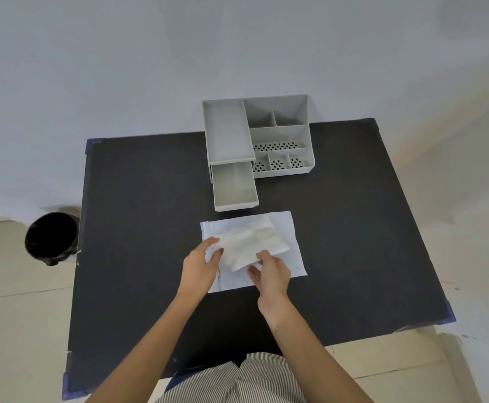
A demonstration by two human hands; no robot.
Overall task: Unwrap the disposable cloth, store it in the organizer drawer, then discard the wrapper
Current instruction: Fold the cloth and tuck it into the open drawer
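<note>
A folded white disposable cloth lies on top of a flat, pale wrapper sheet in the middle of the black table. My left hand grips the cloth's near-left end between thumb and fingers. The near-right edge of the cloth is pinched by my right hand. Just beyond the sheet stands a grey organizer, its lower drawer pulled out toward me with nothing inside.
A black-lined waste bin stands on the floor left of the table. The organizer has several open compartments and a top tray. Blue tape marks the table corners. My striped clothing shows at the near edge.
</note>
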